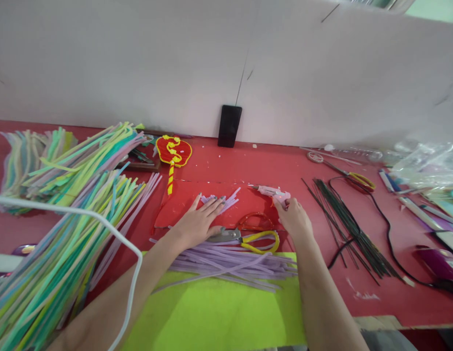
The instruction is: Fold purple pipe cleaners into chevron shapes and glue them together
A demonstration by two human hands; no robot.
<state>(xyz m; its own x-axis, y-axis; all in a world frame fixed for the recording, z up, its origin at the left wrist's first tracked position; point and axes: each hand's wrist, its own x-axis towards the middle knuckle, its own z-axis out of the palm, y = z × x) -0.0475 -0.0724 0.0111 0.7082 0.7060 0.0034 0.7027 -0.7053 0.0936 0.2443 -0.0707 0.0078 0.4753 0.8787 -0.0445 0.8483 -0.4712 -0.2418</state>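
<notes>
My left hand [200,223] lies flat with fingers spread over a small bunch of short purple pipe cleaner pieces [232,201] on a red board [175,207]. My right hand [294,218] is closed around the handle of a pink glue gun [271,191], whose nozzle points left. Between the hands lie yellow-handled scissors [261,242] with their blades toward my left thumb, and red-handled pliers or scissors [255,222], partly hidden. Nearer to me, long purple pipe cleaners [230,263] lie across a lime-green sheet [219,312].
Bundles of multicoloured pipe cleaners [76,243] fill the left side. A red and yellow fan-shaped craft [174,152] lies at the back left. A black phone [230,126] leans on the wall. To the right are dark green stems [352,224], more scissors [343,173] and a black cord [385,224].
</notes>
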